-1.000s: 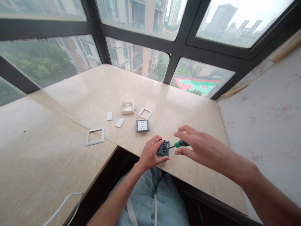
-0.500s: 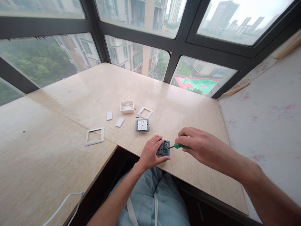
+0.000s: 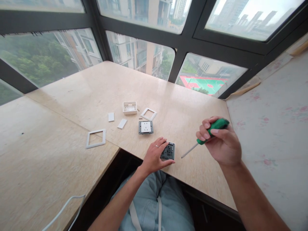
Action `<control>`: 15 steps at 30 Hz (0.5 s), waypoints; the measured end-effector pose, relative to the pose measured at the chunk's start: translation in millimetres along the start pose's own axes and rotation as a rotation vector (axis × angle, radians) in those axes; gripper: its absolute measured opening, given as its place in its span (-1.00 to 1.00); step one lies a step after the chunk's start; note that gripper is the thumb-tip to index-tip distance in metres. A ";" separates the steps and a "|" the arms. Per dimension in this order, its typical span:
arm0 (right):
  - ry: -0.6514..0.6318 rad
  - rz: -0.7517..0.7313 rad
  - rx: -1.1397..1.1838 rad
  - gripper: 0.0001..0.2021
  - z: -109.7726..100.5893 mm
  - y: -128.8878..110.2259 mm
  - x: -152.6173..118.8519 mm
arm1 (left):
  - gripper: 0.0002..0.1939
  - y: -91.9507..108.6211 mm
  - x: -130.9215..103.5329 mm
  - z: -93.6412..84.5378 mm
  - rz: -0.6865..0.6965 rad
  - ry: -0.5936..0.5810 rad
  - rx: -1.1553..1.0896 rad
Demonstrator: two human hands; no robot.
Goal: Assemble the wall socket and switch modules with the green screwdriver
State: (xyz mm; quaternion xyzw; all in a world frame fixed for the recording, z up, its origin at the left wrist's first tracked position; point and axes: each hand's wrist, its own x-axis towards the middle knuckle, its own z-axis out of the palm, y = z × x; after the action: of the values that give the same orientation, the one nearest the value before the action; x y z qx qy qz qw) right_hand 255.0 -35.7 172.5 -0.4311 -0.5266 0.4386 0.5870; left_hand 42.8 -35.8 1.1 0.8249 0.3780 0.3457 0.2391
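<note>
Both hands were well apart: the left hand (image 3: 155,156) clamped thumb and fingers on a square dark-grey plastic module (image 3: 170,150) near the front edge of the beige stone-patterned table (image 3: 197,173), while the right hand (image 3: 223,146) gripped a green-handled screwdriver with a slim metal shaft (image 3: 220,124), its tip near the module, not touching! Screwdriver work there looked like the step in hand; the next move seemingly called for a steady left grip and careful tip alignment. No brand, label or writing was readable.
</note>
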 end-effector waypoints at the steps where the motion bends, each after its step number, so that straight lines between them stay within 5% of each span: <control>1: -0.017 0.005 -0.079 -0.97 2.7 6.1 -2.0 | -0.21 -0.1 0.0 0.2 0.001 0.000 0.001; 7: -0.552 0.224 -1.182 -0.89 22.1 45.3 -15.8 | -0.10 -1.4 -0.5 1.6 0.003 0.008 -0.019; 15: -0.716 0.268 -1.436 -0.80 24.5 67.3 -19.1 | -0.13 -5.0 -1.1 4.1 0.017 0.012 -0.028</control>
State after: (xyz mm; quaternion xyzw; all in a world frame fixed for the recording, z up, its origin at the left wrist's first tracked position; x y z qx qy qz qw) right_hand 225.4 -36.8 104.6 -0.5953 -0.7792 0.1718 -0.0942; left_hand 43.0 -34.2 -5.2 0.8226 0.3675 0.3580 0.2451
